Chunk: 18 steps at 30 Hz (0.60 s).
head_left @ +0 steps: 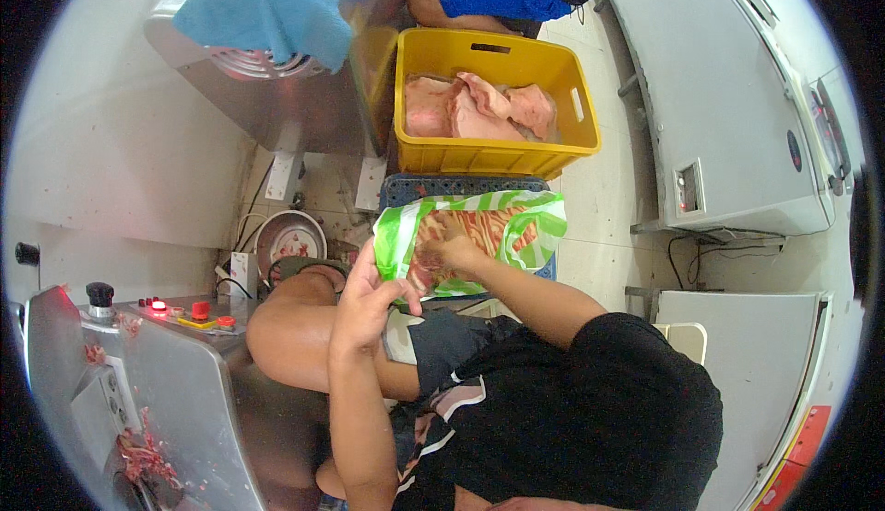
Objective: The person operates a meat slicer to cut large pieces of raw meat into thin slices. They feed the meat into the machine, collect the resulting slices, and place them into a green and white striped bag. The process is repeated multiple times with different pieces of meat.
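A green-and-white striped plastic bag (396,232) lies spread before me, its mouth wide. Inside it are thin slices of red-and-white streaked raw meat (493,228). My left hand (364,297) is at the bag's near left edge, fingers closed on the plastic and thumb toward the meat. Reaching in from the right, my right hand (454,249) rests on the slices inside the bag. Its fingers are blurred and partly lost against the meat, so I cannot see whether they grip any. Below the bag shows a blue plastic crate (396,192).
Beyond the bag stands a yellow crate (498,150) with large pale pink meat slabs (479,122). A metal machine (184,410) with buttons and meat scraps is at lower left. A pan (293,234) sits on the floor. White freezers (737,96) line the right; another person's knees (429,0) show at the top.
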Available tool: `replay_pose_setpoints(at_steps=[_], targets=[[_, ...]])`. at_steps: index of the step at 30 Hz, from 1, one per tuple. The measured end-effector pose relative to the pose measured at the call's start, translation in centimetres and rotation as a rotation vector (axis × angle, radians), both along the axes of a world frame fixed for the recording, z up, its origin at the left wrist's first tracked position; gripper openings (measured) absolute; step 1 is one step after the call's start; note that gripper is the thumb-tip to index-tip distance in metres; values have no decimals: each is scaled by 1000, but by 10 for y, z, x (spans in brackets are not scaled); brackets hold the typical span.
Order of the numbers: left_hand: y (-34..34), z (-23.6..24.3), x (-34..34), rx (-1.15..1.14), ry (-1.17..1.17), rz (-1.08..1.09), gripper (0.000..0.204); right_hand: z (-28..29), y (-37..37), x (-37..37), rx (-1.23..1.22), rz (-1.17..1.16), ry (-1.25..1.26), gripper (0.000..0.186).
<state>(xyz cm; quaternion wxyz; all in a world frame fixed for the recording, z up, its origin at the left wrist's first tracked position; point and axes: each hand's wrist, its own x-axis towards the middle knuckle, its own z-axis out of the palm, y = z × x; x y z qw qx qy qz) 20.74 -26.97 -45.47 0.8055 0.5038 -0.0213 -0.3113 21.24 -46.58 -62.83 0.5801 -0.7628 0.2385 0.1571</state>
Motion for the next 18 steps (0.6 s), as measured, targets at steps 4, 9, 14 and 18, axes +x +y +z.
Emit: replay_pose_setpoints(at_steps=[4,9,14,18], targets=[[-3,-1,-2,-18,-17,-12,68,-33,-61,-24,-181,100,-138,76],[-4,4,-1,25,-3,13,67,-54,-47,-45,-904,356,-300,74],[-6,-1,-4,37,-5,-8,67,-54,-12,-48,-971,419,-512,74],[-3,-3,-6,22,1,-1,67,-49,18,-37,-723,498,-278,96]])
